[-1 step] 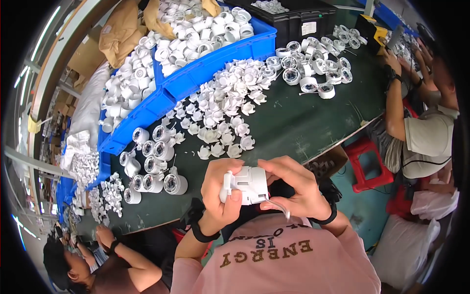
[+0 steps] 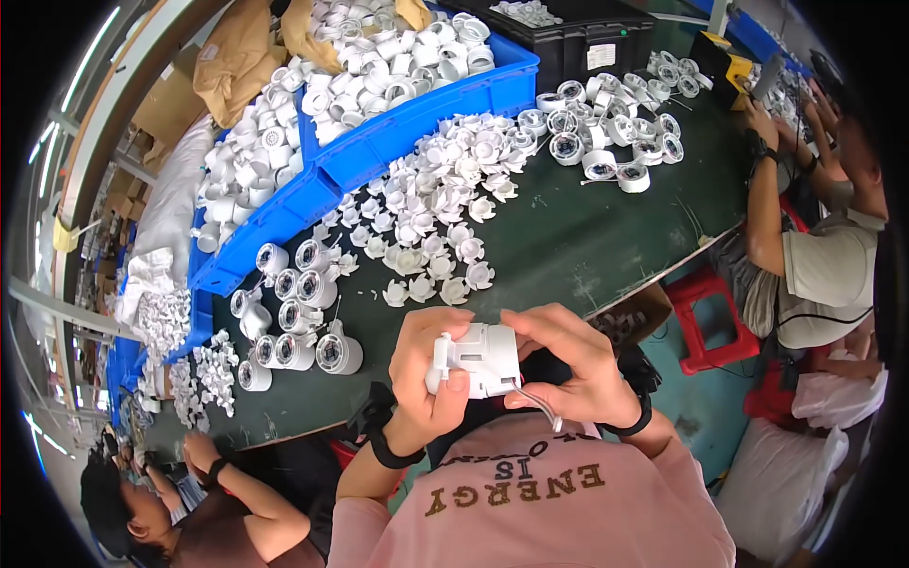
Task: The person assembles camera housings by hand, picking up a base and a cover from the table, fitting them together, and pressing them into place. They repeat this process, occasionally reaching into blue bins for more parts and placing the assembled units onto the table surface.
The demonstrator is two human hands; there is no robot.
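Note:
Between my two hands, over the table's near edge, is a white plastic cylindrical housing with small rectangular slots in its side. A thin grey cable curves down from its right end. My left hand grips the left end, with the thumb pressed on the near side. My right hand is closed around the right end, fingers on top and thumb below by the cable. Beyond my hands, white petal-shaped plastic pieces lie heaped. Left of them stand several white round units with dark centres.
Blue bins full of white cylindrical parts line the back left. More round units sit at the far right of the green table. A red stool stands on the floor at right. Co-workers sit on both sides.
The cable's free end hangs slightly lower. Both hands keep their hold on the housing.

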